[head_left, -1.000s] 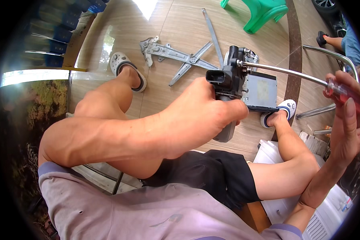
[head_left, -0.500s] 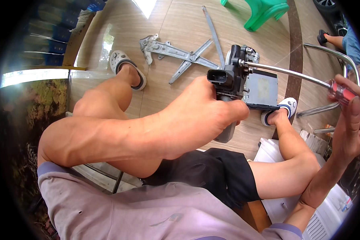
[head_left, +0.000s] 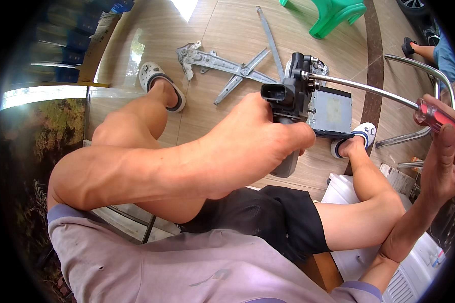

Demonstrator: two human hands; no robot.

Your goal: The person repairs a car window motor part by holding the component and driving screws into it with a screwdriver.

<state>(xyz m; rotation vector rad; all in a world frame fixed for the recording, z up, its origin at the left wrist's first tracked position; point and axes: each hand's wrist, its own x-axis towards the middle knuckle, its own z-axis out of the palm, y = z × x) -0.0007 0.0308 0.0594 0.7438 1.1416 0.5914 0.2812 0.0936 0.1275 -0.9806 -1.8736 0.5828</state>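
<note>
My left hand (head_left: 270,141) is wrapped round an electric motor (head_left: 288,101) with a black housing, a plug socket on its side and a grey rounded body below. Several screws stand out along the motor's right side. In my right hand (head_left: 446,169) is a screwdriver (head_left: 429,114) with a clear red handle. Its long metal shaft runs leftward, and the tip meets a screw on the upper right of the motor. Part of the handle and some right fingers are lost at the dark picture rim.
A metal scissor-type window regulator (head_left: 225,65) lies on the tiled floor. Behind the motor is a flat silver metal box (head_left: 331,112). A green plastic stool (head_left: 333,17) and a chair with metal tubes (head_left: 414,59) stand beyond. Another person's leg (head_left: 423,52) shows far right.
The motor in my left hand has risen very slightly, and the screwdriver tip has stayed at the screw. My right hand has barely moved.
</note>
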